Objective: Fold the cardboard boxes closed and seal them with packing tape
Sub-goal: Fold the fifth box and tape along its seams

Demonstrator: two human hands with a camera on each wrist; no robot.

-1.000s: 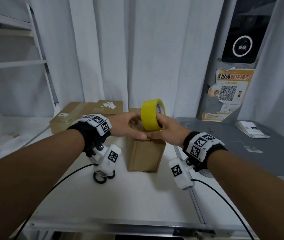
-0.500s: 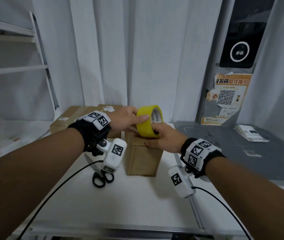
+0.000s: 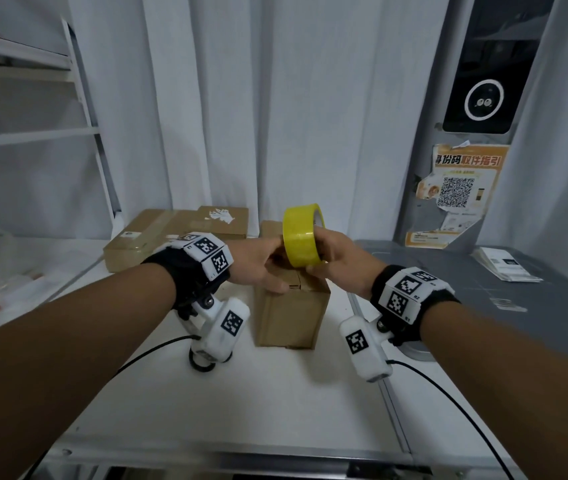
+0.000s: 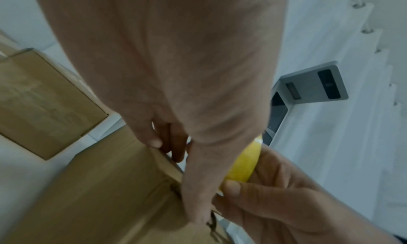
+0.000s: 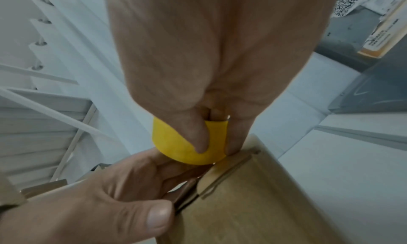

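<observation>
Head view showed the right hand (image 3: 336, 252) clamped through the light, stiff yellow tape roll (image 3: 302, 235), best held by its core, above the small brown cardboard box (image 3: 291, 315) mid-surface, whose thin bendable flaps the left hand (image 3: 258, 263) pressed with loosely spread fingers.

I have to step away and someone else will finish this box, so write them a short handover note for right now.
Right hand: grips the yellow tape roll just above the small upright box, thumb on its outer face.
Left hand: on the box top, thumb on the near edge, fingers reaching toward the roll; whether it pinches a tape end cannot be told.
Box: flaps folded shut, centre seam showing, no tape visible across it.
Scissors: on the white table under the left wrist, mostly hidden.
Two flat boxes lie behind.
Left: tape the seam, cut, press down.
</observation>
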